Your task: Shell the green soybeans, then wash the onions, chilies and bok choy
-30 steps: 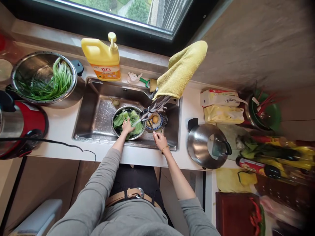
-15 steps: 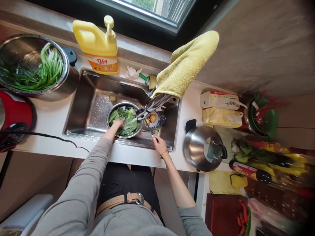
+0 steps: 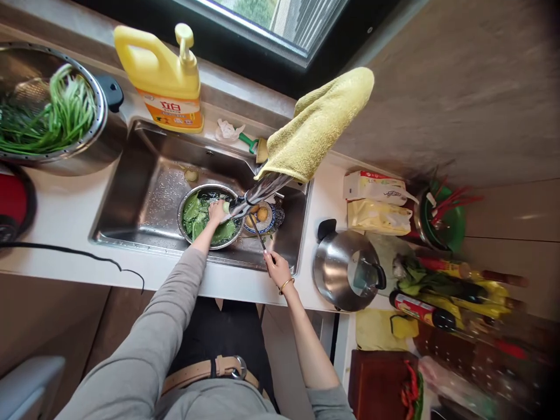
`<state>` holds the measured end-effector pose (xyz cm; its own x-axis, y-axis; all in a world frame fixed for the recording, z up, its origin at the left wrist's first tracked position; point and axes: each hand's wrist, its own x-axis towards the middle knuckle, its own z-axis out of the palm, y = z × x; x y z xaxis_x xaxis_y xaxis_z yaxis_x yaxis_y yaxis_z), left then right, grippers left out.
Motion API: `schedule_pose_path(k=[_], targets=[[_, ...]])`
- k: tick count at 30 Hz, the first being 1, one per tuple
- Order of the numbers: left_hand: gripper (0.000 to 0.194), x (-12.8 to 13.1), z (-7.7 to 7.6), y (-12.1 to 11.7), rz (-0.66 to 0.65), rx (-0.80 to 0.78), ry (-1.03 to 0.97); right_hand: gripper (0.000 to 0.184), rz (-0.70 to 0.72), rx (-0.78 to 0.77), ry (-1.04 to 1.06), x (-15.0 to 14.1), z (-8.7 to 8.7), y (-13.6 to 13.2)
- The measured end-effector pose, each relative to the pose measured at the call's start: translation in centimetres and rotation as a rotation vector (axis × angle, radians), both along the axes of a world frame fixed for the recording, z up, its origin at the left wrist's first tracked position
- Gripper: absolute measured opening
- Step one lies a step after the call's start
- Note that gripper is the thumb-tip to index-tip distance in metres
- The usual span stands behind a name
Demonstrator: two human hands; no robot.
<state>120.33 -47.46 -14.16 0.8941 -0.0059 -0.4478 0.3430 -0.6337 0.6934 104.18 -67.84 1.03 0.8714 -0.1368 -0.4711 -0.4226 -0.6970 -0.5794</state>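
A round metal bowl (image 3: 181,226) of water and leafy greens (image 3: 199,219) sits in the sink (image 3: 144,192). My left hand (image 3: 215,212) is over the bowl just below the faucet (image 3: 260,190), its fingers closed around a leafy green with a pale stem end (image 3: 226,207). To the right of the bowl, my right hand (image 3: 277,269) grips a slim knife (image 3: 258,233) by its dark handle. The knife points up and left, across a blue-rimmed bowl (image 3: 273,219) holding round yellowish-brown items (image 3: 262,214).
A yellow towel (image 3: 321,125) drapes over the faucet. Behind the sink stand a yellow detergent jug (image 3: 164,76) and a green-handled brush (image 3: 249,142). A pot with long greens (image 3: 72,111) is at left. A lidded steel pot (image 3: 336,271) and a red-brown board (image 3: 376,385) lie right.
My left hand has risen from among the leaves towards the faucet and now holds a pale stem end. The right hand still grips the knife. The whole view has shifted slightly.
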Motion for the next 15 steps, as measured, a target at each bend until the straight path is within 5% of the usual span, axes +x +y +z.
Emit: schedule_pose_path(k=[4, 11, 15], targets=[[0.060, -1.0, 1.5, 3.1, 0.082, -0.169, -0.207, 0.056, 0.001, 0.005, -0.021, 0.1, -0.2, 0.0], [0.072, -1.0, 6.4, 10.2, 0.541, -0.473, -0.482, 0.059, 0.016, 0.046, -0.061, 0.5, -0.8, 1.7], [0.064, -1.7, 6.9, 11.7, 0.641, -0.480, -0.374, 0.058, -0.024, 0.105, -0.099, 0.8, -1.4, 3.6]])
